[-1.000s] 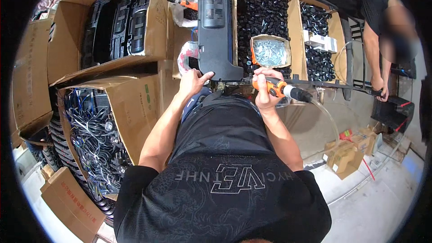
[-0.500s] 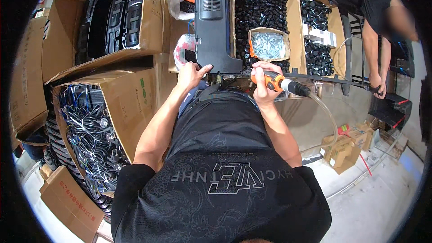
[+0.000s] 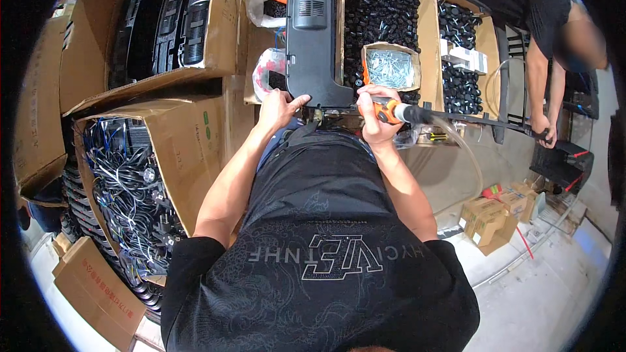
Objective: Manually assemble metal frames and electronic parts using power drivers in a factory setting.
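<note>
A long black plastic panel (image 3: 310, 58) with slotted vents lies before me, its near end close to my waist. At that end's left corner my left hand (image 3: 277, 111) is closed on the panel, thumb laid along the edge. My right hand (image 3: 378, 120) wraps round an orange and black power screwdriver (image 3: 391, 111), held sideways beside the panel's near right corner. From the screwdriver's back end a clear hose (image 3: 473, 153) curves down and right. Its tip is hard to make out beside the corner.
Beyond my right hand stand cardboard trays of black knob-like parts (image 3: 381, 10), with a small box of screws (image 3: 389, 68) on top. Cartons hold black panels (image 3: 163, 26) and cables with plugs (image 3: 130, 189) at left. A co-worker's hands (image 3: 544, 130) work at far right.
My right hand has brought the screwdriver slightly left, closer to the panel's near right corner. My left hand keeps its hold. The co-worker's hands have shifted slightly.
</note>
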A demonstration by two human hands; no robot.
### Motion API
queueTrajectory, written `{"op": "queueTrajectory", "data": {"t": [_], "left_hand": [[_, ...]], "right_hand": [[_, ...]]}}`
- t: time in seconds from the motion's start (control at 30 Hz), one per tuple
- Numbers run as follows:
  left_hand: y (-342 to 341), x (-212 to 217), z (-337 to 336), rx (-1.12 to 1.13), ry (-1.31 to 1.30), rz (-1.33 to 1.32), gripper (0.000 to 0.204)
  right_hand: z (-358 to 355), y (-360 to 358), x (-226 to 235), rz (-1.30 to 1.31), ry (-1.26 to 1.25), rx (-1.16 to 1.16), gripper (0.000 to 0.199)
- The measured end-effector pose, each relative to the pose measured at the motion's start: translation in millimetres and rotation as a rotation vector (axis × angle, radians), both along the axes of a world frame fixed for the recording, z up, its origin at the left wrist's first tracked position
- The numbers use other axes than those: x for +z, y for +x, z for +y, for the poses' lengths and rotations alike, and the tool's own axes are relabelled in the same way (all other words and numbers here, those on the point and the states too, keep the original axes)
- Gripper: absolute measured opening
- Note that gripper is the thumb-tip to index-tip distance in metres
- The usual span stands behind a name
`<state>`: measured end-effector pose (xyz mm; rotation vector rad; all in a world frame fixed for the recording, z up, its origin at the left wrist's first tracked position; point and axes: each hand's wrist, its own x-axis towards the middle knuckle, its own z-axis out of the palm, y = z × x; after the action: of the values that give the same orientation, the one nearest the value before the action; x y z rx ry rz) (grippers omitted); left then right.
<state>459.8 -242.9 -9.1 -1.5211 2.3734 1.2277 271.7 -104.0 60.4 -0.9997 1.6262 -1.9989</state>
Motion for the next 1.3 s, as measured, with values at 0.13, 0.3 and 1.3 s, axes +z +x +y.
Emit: {"op": "queueTrajectory", "data": {"t": [0.13,0.3,1.3], "left_hand": [[2.0,-2.7,-0.8,-0.001,-0.008,0.023,0.071],[3.9,-2.3,-1.7,0.012,-0.031,0.091,0.07],[77.7,-11.0,36.2,0.618,1.164,0.841,0.027]], "right_hand": [[-10.8,-1.3,3.7,0.094,0.061,0.096,0.014],[-14.5,7.2,4.2,0.087,0.135,0.107,0.015],[-12.6,7.5,-16.7,0.016,0.092,0.102,0.012]]}}
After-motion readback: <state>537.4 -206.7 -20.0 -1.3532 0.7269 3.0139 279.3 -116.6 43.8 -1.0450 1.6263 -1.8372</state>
